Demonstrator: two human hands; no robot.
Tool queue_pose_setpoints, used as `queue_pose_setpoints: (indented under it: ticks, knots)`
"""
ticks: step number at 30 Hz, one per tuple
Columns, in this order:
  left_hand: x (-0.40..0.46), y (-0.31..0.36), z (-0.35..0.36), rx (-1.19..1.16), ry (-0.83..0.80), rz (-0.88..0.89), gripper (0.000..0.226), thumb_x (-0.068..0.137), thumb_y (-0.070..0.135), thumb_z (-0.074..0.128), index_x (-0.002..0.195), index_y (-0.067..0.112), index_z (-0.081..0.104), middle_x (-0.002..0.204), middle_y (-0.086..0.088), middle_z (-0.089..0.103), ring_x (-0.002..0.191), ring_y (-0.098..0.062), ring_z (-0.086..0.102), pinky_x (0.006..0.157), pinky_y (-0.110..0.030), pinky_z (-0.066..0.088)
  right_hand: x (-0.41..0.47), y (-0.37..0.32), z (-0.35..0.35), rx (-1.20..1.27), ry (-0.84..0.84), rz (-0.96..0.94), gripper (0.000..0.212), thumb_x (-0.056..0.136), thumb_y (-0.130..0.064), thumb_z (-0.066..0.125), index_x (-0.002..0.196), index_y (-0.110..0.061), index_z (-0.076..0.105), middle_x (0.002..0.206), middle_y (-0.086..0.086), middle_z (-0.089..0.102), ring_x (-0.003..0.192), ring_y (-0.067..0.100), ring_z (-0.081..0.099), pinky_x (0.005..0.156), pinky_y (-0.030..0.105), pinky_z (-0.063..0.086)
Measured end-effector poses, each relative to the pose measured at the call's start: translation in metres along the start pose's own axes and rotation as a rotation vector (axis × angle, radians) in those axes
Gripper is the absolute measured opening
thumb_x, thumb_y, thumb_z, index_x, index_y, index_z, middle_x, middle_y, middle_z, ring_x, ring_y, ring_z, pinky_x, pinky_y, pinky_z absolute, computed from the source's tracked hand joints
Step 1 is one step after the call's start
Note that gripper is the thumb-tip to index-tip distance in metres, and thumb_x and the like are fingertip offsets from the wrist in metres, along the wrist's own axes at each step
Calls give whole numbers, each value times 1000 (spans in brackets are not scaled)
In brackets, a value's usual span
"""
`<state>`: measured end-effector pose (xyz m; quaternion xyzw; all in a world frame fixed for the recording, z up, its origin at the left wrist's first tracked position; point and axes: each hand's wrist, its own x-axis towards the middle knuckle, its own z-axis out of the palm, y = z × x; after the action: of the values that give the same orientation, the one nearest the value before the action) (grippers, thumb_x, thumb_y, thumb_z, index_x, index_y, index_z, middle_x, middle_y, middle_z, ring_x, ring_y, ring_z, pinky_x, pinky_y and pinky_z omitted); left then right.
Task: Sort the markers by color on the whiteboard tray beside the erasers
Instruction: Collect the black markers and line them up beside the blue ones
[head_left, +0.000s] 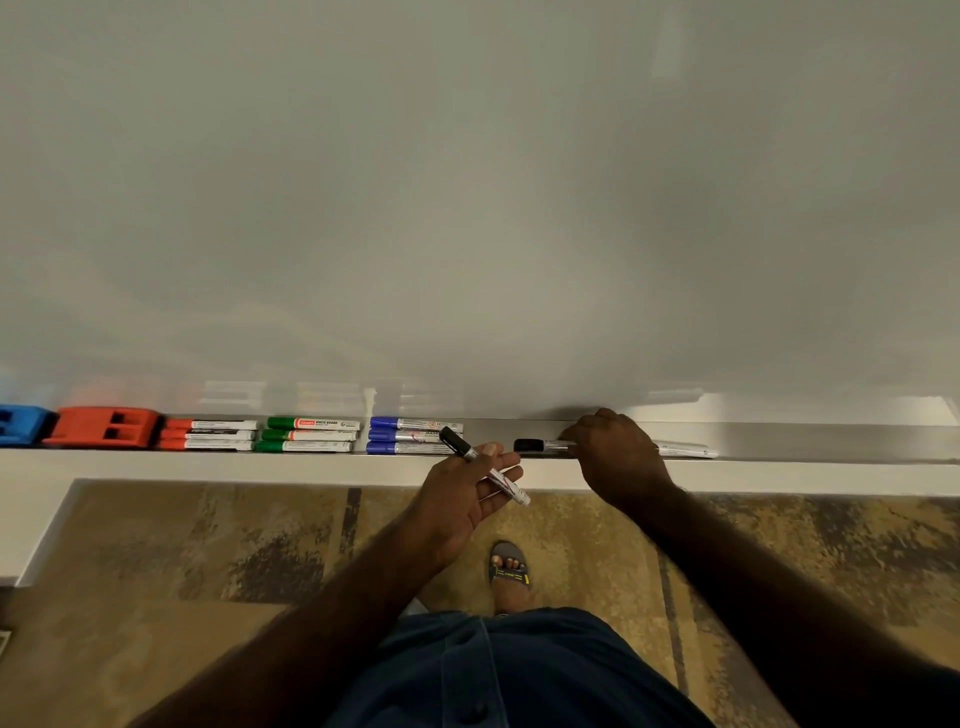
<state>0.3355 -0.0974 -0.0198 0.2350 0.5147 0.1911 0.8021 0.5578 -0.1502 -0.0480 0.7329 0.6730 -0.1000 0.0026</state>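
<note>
On the whiteboard tray (810, 441) lie three groups of markers: red markers (208, 434), green markers (309, 434) and blue markers (408, 435), left to right. My left hand (462, 493) holds a black-capped marker (483, 465) in front of the tray, palm up, just right of the blue group. My right hand (613, 452) rests on the tray, fingers closed around a second black-capped marker (540, 445) lying there. Another marker (685, 449), white with its cap colour hidden, lies to the right of that hand.
A red eraser (104, 427) and a blue eraser (21, 423) stand at the tray's left end. The whiteboard (467, 208) fills the view above. Below are patterned carpet, my sandalled foot (509, 569) and a white ledge (260, 465).
</note>
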Motion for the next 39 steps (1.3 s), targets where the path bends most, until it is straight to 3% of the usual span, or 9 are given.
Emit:
queue_pose_setpoints:
  ticks: [5, 9, 12, 18, 22, 27, 31, 33, 39]
  knots:
    - [-1, 0, 0, 11, 13, 2, 28, 105, 16, 50, 128, 3, 59, 127, -17, 70, 120, -31, 66, 99, -44, 55, -2, -6, -2, 79, 37, 15, 23, 86, -11, 64, 103, -21, 75, 93, 0, 73, 88, 23, 61, 77, 35, 52]
    - [-3, 0, -1, 13, 11, 19, 29, 104, 17, 53, 129, 2, 58, 127, -17, 70, 122, -30, 65, 101, -46, 54, -14, -31, -21, 320, 129, 51, 14, 96, -18, 61, 95, -18, 75, 87, 0, 72, 80, 20, 58, 71, 36, 51]
    - [-5, -1, 0, -4, -9, 28, 30, 102, 18, 57, 125, 0, 61, 124, -18, 72, 118, -30, 68, 101, -48, 55, -24, -53, -30, 499, 155, 47, 13, 96, -25, 65, 104, -25, 75, 91, -10, 71, 81, 9, 57, 71, 25, 44]
    - [-10, -2, 2, -47, -68, 57, 27, 101, 20, 59, 124, 6, 65, 118, -18, 75, 104, -28, 75, 80, -36, 62, -36, -80, -29, 602, 144, 14, 17, 96, -33, 65, 110, -31, 73, 89, -22, 64, 79, -1, 54, 71, 8, 33]
    - [-11, -3, -1, -37, -56, 56, 28, 101, 19, 60, 124, 5, 65, 114, -19, 75, 105, -32, 74, 85, -41, 61, -39, -73, -31, 641, 115, -10, 18, 94, -34, 67, 111, -34, 74, 89, -19, 67, 80, 0, 58, 70, 14, 42]
    - [-12, -4, 1, -22, -54, 57, 33, 102, 18, 57, 130, 0, 57, 120, -17, 74, 110, -30, 72, 88, -42, 62, -37, -27, -31, 579, 107, 85, 18, 92, -29, 71, 110, -28, 74, 95, -14, 70, 82, -2, 61, 72, 21, 47]
    - [-14, -2, 1, -41, -73, 57, 36, 103, 16, 54, 134, -2, 53, 124, -18, 72, 111, -28, 72, 84, -39, 63, -32, 24, -28, 372, 109, 212, 29, 86, -8, 67, 109, -23, 76, 108, -3, 73, 100, 20, 65, 85, 32, 51]
    - [-14, -2, 1, -30, -76, 55, 36, 103, 16, 54, 135, -2, 53, 124, -17, 72, 112, -27, 72, 85, -38, 63, -33, 40, -28, 291, 60, 319, 42, 81, 0, 61, 111, -26, 76, 114, -6, 71, 107, 21, 61, 87, 34, 52]
    - [-15, 0, 3, -5, -80, 48, 36, 103, 17, 54, 134, -1, 54, 123, -16, 73, 113, -26, 72, 82, -36, 63, -35, 58, -22, 83, -44, 359, 48, 74, 0, 60, 109, -30, 74, 104, -5, 70, 95, 23, 62, 72, 30, 46]
